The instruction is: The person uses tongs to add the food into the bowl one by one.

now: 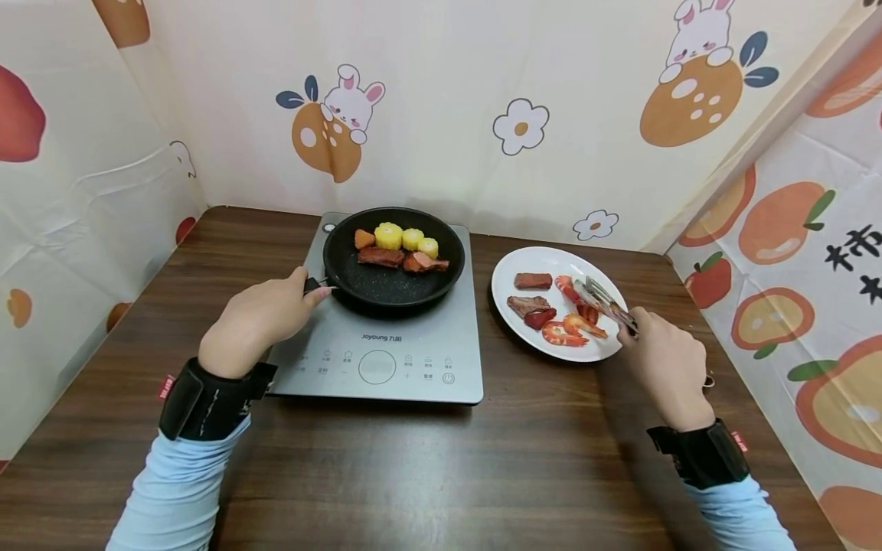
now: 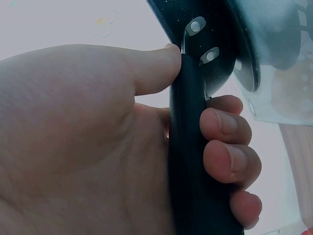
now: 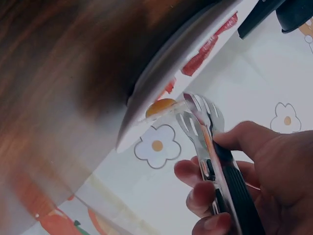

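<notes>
Left hand (image 1: 256, 320) wrapped round the pan handle (image 2: 188, 147), right hand (image 1: 664, 363) gripping tongs (image 1: 608, 301)—a lopsided squeeze could skid a shrimp (image 1: 584, 326) off the plate (image 1: 507, 268)!

The left hand (image 2: 98, 127) grips a black handle (image 2: 188, 147) – thumb along one side, curled fingertips (image 2: 230, 161) showing on the other. Above it, two metal rivets (image 2: 195, 26) dot the dark pan (image 2: 222, 29). A faint flower (image 2: 105, 22) marks the pale backdrop (image 2: 49, 22) – brown tabletop (image 2: 298, 156) edges in at right.
</notes>
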Tool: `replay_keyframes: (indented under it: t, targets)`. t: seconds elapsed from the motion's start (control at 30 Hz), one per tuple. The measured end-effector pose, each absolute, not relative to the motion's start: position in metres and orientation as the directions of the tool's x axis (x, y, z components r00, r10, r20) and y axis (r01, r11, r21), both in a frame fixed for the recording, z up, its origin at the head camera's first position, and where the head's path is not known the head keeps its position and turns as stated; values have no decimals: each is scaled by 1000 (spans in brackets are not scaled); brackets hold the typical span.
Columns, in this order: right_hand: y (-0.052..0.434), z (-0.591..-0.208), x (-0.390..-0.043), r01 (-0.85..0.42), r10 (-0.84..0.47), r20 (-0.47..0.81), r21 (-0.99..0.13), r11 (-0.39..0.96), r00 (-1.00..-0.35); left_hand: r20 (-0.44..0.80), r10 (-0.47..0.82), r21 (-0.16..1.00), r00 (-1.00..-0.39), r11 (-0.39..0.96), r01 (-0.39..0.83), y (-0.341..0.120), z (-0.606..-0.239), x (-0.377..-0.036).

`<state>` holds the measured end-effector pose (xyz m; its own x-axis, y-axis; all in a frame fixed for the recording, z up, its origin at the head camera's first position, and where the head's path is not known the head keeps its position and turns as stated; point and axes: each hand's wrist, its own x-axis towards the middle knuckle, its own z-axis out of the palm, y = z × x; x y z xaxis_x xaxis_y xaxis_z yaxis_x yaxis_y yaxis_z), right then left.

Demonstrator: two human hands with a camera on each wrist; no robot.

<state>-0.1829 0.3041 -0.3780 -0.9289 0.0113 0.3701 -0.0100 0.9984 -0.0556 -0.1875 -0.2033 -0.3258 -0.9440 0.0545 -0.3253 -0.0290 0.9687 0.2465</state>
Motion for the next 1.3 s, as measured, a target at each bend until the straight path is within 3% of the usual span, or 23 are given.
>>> replay_keyframes:
  t: [0.43,0.83,1.3]
  targets:
    - [317,-366,-187,-49,-4,527,-72,996,-850,-331,52,250,-942,968,-35,-204,-325,-188]
    - [321,-355,-180,3,79,488,-155,988,-869,-335,51,256,-941,966,-39,-204,-326,-187]
    - [276,-326,-175,-136,-9,418,-275,952,-908,-335,56,254,-940,967,-33,-202,-324,-185]
